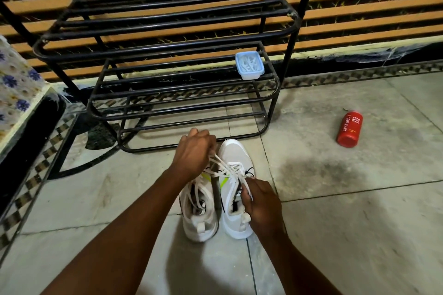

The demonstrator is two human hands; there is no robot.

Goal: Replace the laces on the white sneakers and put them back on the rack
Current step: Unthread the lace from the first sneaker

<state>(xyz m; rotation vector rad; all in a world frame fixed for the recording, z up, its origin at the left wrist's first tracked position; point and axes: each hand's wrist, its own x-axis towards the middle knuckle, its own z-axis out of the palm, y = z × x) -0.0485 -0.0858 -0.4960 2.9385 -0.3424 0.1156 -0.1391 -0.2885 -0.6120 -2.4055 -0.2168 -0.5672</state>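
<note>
White sneakers [233,153] stand side by side, lower centre, toes toward the black rack [182,93]. My left hand [194,153] pinches the cream lace [224,167] and my right hand [261,206] grips it lower down. A blue-lidded tub [249,65] sits on the rack shelf. A red bottle [349,130] lies at right.

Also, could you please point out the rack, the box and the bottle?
rack [167,31], head view, on a top-shelf bar.
box [249,64], head view, middle of its lid.
bottle [349,130], head view, middle of its red side.
</note>
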